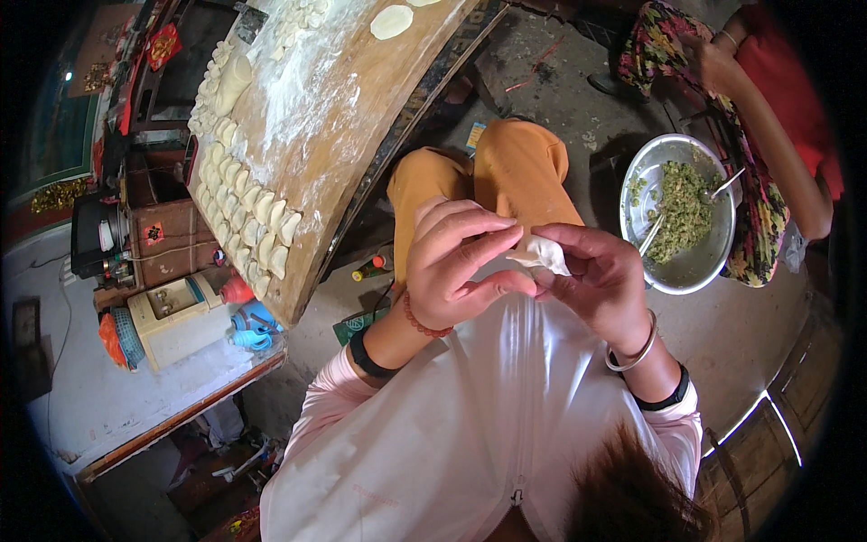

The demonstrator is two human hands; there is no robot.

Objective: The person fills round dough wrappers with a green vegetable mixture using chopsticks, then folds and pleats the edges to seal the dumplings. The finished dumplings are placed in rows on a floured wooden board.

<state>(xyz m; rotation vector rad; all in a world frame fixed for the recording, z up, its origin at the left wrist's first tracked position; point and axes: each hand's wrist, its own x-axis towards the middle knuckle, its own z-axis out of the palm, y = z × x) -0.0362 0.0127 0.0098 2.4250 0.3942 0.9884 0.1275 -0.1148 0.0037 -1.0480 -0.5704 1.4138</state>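
Observation:
Above my knees, my right hand [603, 278] pinches a white dumpling [545, 256] between thumb and fingers. The dough looks folded over and pleated along its edge. My left hand [456, 262] is beside it on the left, fingers stretched and apart, the tips close to the dumpling; whether they touch it I cannot tell. On the floured wooden board [357, 135] at the upper left, finished dumplings [242, 210] lie in rows along the left edge. A flat round wrapper [392, 22] rests near the board's far edge.
A metal basin [639, 176] of green filling [684, 212], with utensils in it, stands to the right. Beside it sits another person in red [799, 81], a hand near a flowered cloth. A table [172, 397] at the left bears a cream box [181, 325] and a blue jug [253, 322].

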